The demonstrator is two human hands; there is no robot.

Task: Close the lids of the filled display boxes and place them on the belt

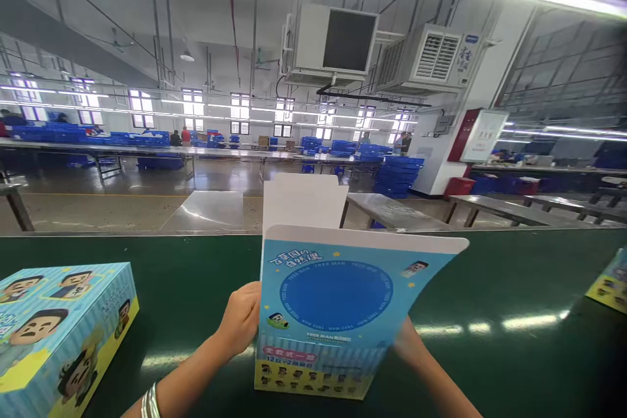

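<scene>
I hold a printed blue carton (328, 313) upright on the green conveyor belt (196, 287). It bears a dark blue circle, a yellow strip of cartoon faces and white flaps standing up at the top. My left hand (241, 319) is closed on its left edge. My right hand (405, 343) is behind its right side, with the fingers hidden by the carton. Bangles ring my left wrist.
A finished box of the same print (59, 333) lies on the belt at the left. Another printed box (610, 284) shows at the right edge. Metal tables (392, 209), stacks of blue crates (399, 176) and distant people fill the hall beyond.
</scene>
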